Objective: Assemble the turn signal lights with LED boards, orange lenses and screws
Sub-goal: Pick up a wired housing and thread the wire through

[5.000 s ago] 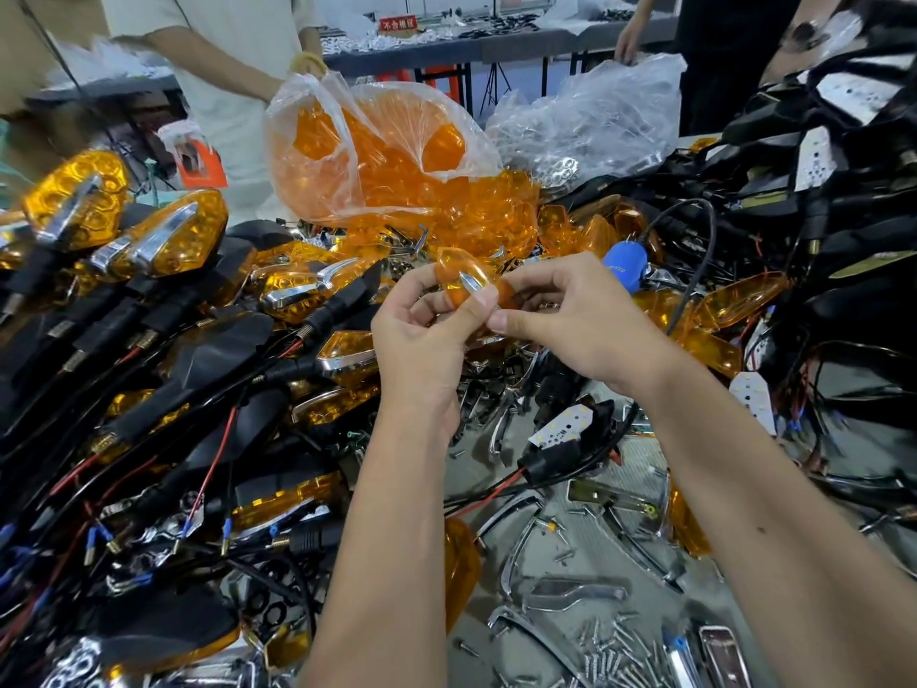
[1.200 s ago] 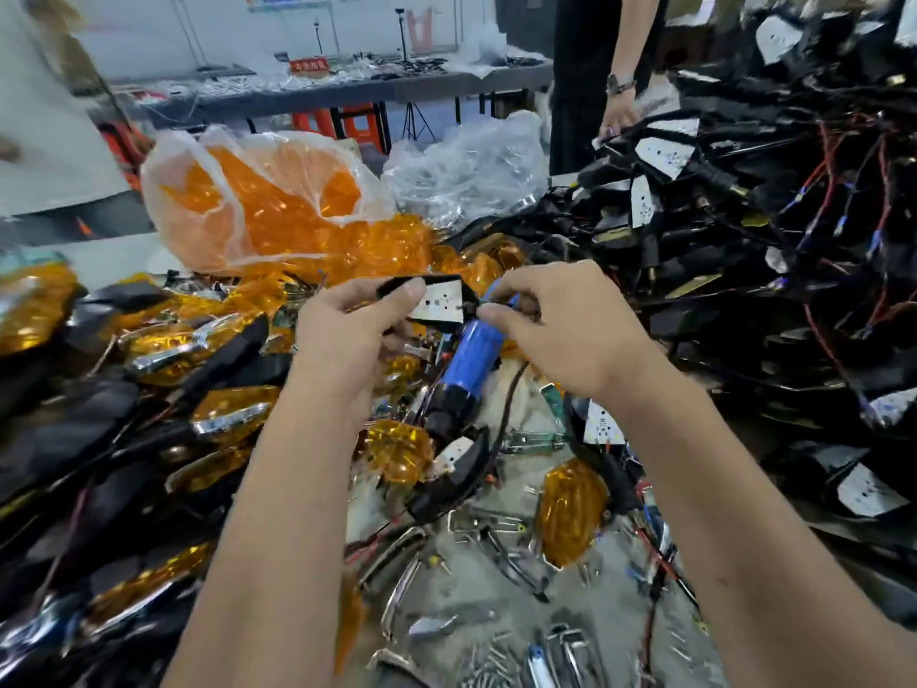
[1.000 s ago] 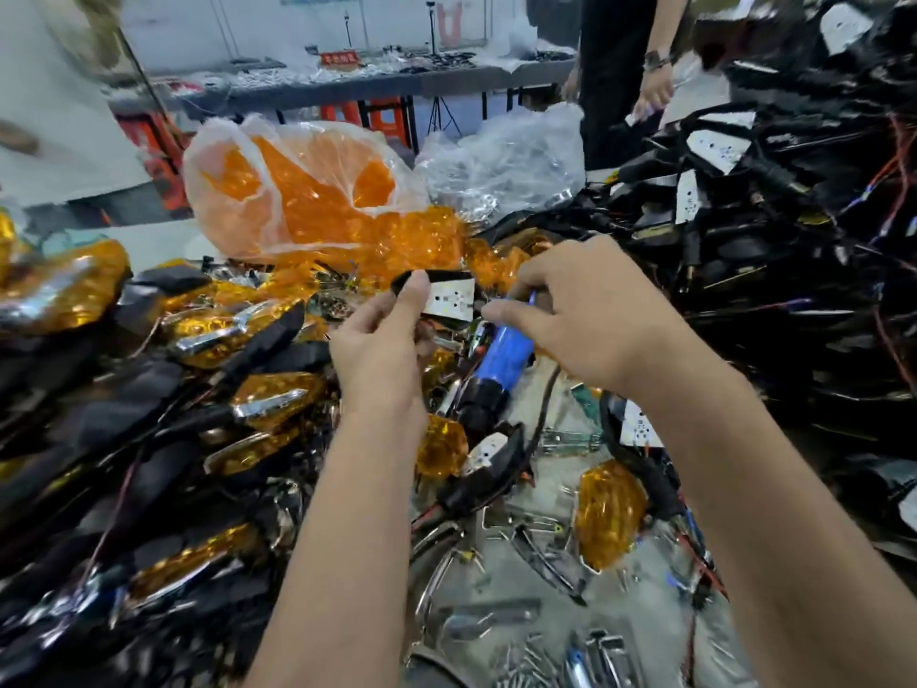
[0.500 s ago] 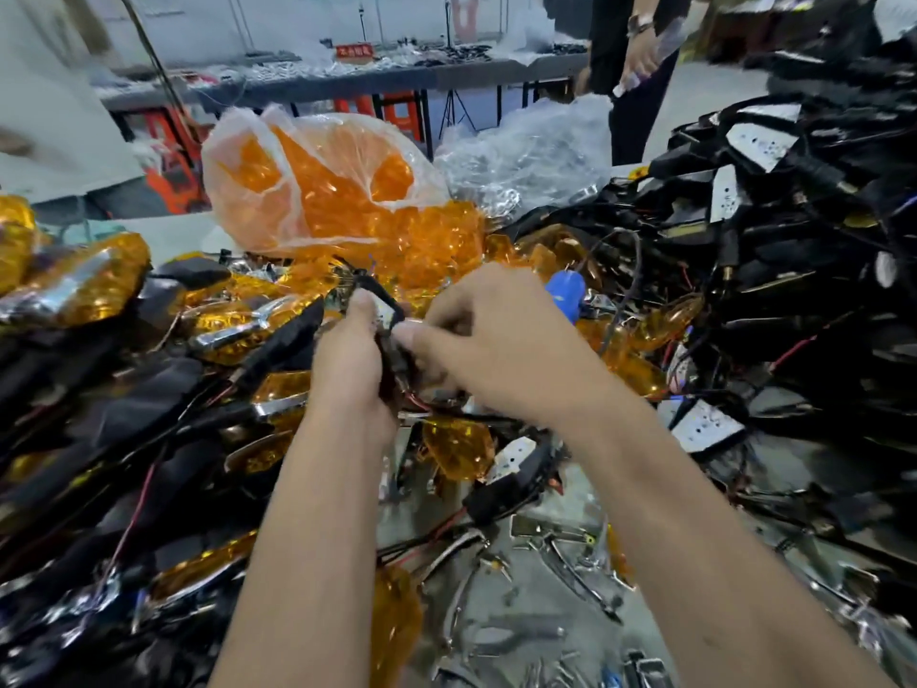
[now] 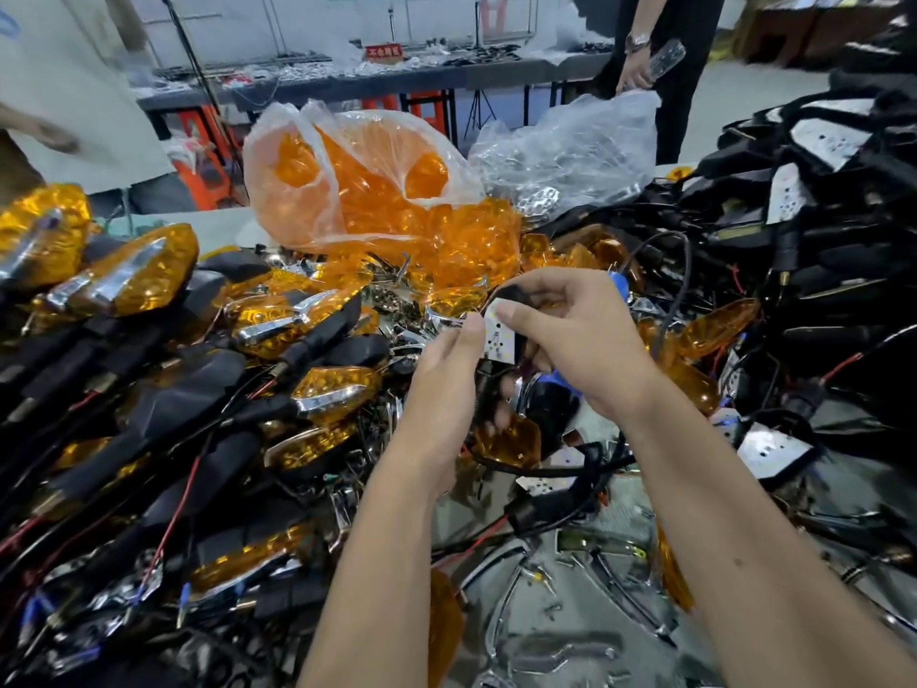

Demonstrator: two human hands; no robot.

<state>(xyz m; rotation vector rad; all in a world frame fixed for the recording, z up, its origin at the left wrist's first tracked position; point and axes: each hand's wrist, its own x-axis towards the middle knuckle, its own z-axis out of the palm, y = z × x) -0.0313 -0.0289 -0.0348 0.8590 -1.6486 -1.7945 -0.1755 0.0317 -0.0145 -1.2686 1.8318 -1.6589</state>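
Note:
Both hands meet at the middle of the view around a black turn signal housing [image 5: 513, 295] whose white LED board [image 5: 498, 335] faces me. My left hand [image 5: 444, 384] holds the housing from the left, thumb against the board's edge. My right hand [image 5: 575, 335] grips it from the right, with a fingertip on the board's top. Under the hands a loose orange lens [image 5: 511, 441] lies on the table. A blue-handled screwdriver [image 5: 560, 382] shows partly behind my right wrist. Loose screws [image 5: 541, 578] lie on the table nearer me.
A plastic bag of orange lenses [image 5: 367, 191] stands behind the hands, a clear bag [image 5: 570, 146] beside it. Finished lights [image 5: 124, 280] are heaped on the left; black housings with boards and wires [image 5: 818, 191] are piled on the right. People stand at the far benches.
The housing has been raised and turned so its white LED board faces me. Both hands moved up and right with it. The camera view shifted slightly.

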